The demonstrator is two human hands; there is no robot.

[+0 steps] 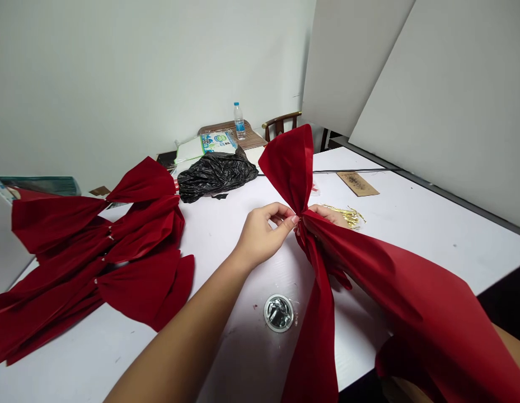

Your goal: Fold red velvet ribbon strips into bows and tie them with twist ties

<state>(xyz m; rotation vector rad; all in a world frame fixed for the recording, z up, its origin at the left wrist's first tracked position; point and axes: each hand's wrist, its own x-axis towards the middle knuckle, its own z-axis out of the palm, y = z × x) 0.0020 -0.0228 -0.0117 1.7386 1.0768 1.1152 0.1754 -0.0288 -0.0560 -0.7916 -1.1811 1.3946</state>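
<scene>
A large red fabric bow [290, 162] stands over the table between my hands, one loop upright and long tails hanging toward me. My left hand [266, 232] pinches its gathered middle between thumb and forefinger. Behind the same knot is my right hand [331, 215], mostly covered by the red cloth; its fingers curl at the gather, but their grip is largely hidden. A bundle of gold twist ties [350, 215] lies on the table just beyond my right hand. On the left, several red bows [142, 235] lie overlapped, each cinched at the middle.
A crumpled black plastic bag [218, 173] lies at the back of the white table [226, 336]. Behind it stands a water bottle [239, 123]. A cardboard piece [357, 183] lies back right. A round cable-hole cover [279, 313] sits near the front. White panels rise at right.
</scene>
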